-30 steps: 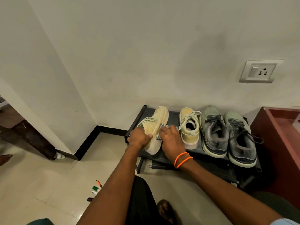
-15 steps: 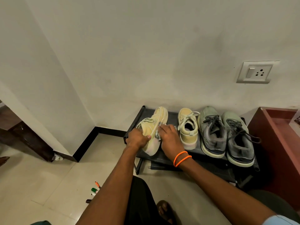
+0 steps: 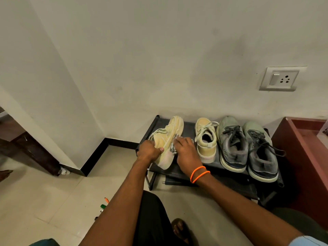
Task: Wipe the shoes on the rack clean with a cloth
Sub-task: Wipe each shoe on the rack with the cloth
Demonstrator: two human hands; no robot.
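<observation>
Your left hand [image 3: 150, 150] grips one yellow shoe [image 3: 167, 139], tilted at the rack's [image 3: 230, 166] left end; your right hand [image 3: 186, 151] holds the cloth [image 3: 173, 148] against it. Beyond, three shoes stand: one yellow [image 3: 206, 141], two grey [image 3: 232, 144].

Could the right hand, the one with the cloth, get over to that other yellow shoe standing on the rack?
Probably yes. The right hand works just beside the upright yellow shoe, with nothing between them; it only holds the cloth.

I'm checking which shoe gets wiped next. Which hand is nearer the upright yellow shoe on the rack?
Right. The right hand is just left of the upright yellow shoe; the left hand is farther left, gripping the tilted yellow shoe.
</observation>
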